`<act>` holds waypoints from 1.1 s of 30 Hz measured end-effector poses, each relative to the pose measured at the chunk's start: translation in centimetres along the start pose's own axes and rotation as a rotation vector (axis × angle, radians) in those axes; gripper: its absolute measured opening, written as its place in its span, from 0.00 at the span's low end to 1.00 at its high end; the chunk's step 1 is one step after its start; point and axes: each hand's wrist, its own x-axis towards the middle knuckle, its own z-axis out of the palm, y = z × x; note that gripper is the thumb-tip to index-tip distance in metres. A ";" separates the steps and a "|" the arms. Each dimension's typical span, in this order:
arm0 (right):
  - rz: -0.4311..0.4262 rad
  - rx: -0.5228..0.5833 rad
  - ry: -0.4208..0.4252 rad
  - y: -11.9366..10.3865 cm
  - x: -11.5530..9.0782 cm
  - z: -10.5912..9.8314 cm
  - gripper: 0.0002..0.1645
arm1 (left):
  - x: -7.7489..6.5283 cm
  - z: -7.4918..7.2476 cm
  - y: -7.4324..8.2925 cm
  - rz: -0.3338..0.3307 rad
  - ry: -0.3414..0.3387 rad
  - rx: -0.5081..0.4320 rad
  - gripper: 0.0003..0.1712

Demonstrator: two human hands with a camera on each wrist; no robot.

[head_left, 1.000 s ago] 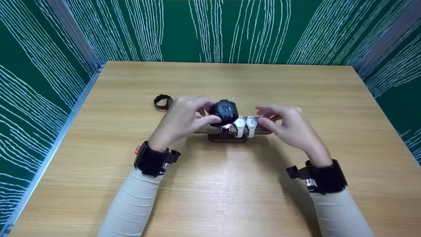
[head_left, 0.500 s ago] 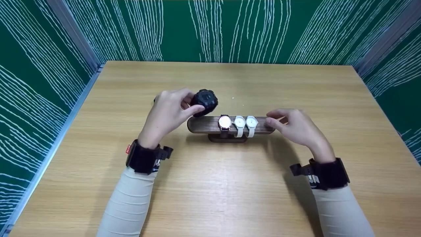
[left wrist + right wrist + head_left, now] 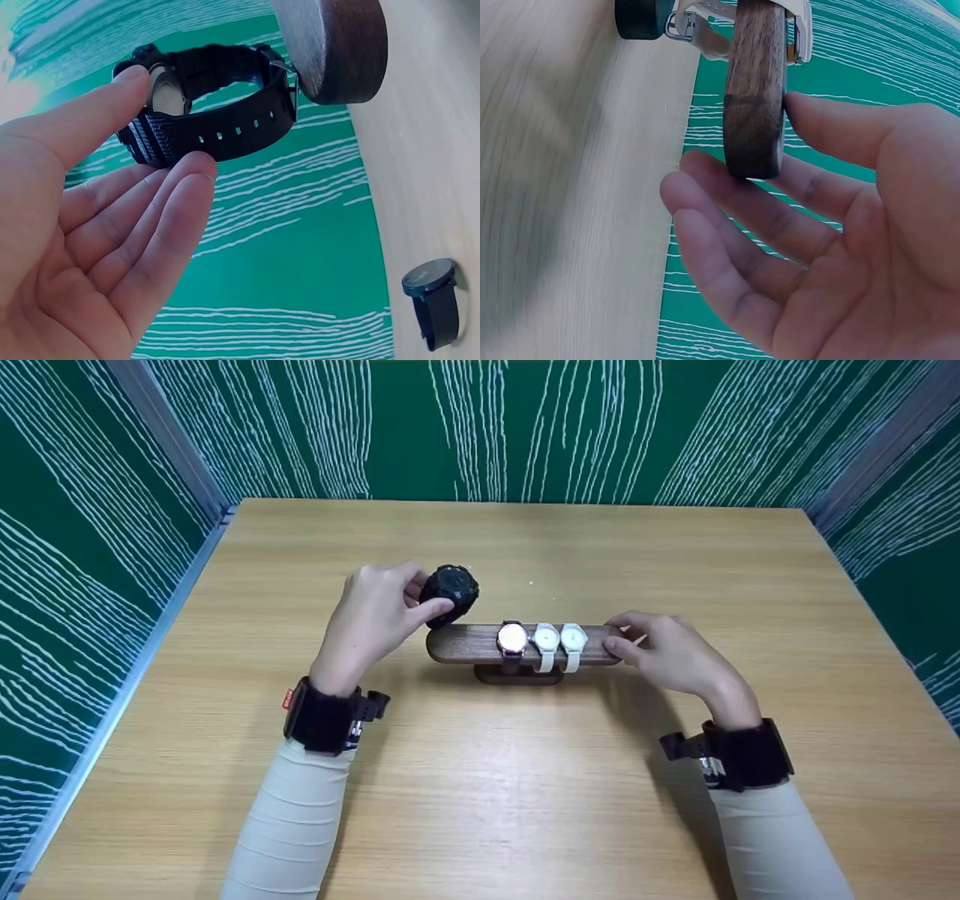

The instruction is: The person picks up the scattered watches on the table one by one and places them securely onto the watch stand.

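Note:
My left hand (image 3: pixel 371 611) pinches a black watch (image 3: pixel 452 585) by its case, thumb on one side and fingers on the other. The left wrist view shows its strap (image 3: pixel 247 124) buckled into a loop, close to the left end of the wooden watch stand (image 3: pixel 352 52); whether they touch I cannot tell. My right hand (image 3: pixel 667 652) holds the right end of that stand (image 3: pixel 465 645), with the thumb against one side and fingers round the other. On its bar sit a dark-strapped watch with a rose-gold rim (image 3: pixel 513 638) and two white watches (image 3: pixel 546 638).
Another black watch (image 3: pixel 435 300) stands on the table, seen in the left wrist view and hidden behind my left hand in the head view. The stand's dark base (image 3: pixel 519 675) rests on the wooden table (image 3: pixel 517 780). Green patterned panels (image 3: pixel 420 427) rise behind.
My left hand has carried the black watch leftward, from over the middle of the bar to its left end. The right hand has shifted slightly right onto the bar's end.

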 end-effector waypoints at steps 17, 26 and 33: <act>0.055 0.031 -0.049 -0.3 -0.1 0.0 0.22 | 0.0 0.0 -0.6 -0.075 -0.014 0.056 0.19; 0.047 0.031 -0.055 -0.3 -0.1 0.0 0.23 | -0.2 0.2 -0.6 -0.139 -0.061 0.080 0.20; 0.038 0.026 -0.062 -0.4 -0.2 -0.1 0.22 | -0.3 0.3 -0.5 -0.167 -0.106 0.112 0.21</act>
